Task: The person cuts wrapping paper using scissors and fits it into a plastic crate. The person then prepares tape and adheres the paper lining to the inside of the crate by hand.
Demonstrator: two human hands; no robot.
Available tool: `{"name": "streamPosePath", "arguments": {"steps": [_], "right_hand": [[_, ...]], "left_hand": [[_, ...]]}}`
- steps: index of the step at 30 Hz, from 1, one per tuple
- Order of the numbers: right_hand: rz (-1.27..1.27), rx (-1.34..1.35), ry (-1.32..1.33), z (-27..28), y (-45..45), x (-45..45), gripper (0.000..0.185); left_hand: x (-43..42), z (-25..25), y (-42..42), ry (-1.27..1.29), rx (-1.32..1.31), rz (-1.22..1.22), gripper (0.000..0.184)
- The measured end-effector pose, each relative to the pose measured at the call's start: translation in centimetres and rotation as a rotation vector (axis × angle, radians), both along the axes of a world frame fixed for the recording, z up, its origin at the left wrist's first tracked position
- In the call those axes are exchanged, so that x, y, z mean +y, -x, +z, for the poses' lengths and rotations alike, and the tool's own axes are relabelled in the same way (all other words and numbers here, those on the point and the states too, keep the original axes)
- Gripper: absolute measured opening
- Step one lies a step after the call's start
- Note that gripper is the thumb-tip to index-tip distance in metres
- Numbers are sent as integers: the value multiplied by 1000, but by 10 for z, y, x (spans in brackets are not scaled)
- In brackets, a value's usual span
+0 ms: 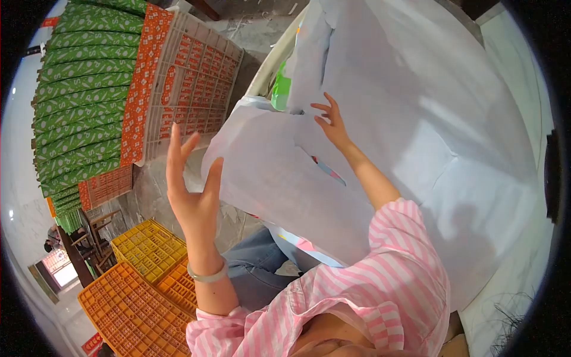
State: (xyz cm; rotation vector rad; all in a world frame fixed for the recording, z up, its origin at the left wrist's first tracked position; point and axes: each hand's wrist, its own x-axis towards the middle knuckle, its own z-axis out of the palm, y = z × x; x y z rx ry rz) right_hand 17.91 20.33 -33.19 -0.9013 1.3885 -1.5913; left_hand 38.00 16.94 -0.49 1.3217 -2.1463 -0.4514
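My left hand (193,172) is raised with its fingers apart, holding nothing, beside the near left edge of a large white sheet (267,152). A bangle (208,272) is on that wrist. Over the sheets, my right hand (332,122) has its fingers spread and holds nothing; whether it touches the surface I cannot tell. Another broad white sheet (404,89) spreads to the right, creased in places. A narrow slit (329,171) in the nearer sheet shows some colour beneath. Something bright green (281,86) shows at the sheets' left edge.
On the left, a white plastic crate (205,41) holds orange printed pieces, with a stack of green printed pieces (89,95) next to it. Yellow crates (148,247) and orange crates (134,309) stand lower left. A pale wall (511,83) runs along the right.
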Motion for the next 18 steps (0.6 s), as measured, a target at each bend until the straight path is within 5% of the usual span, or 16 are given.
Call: {"name": "streamPosePath", "arguments": {"steps": [6, 9, 18], "right_hand": [[-20, 275, 113, -33, -16, -14, 56], [51, 281, -84, -30, -15, -1, 57], [-13, 204, -29, -55, -23, -11, 61]], "left_hand": [[3, -4, 4, -124, 100, -33, 73], [4, -8, 0, -64, 30, -71, 73], [9, -18, -4, 19, 60, -24, 70]]}}
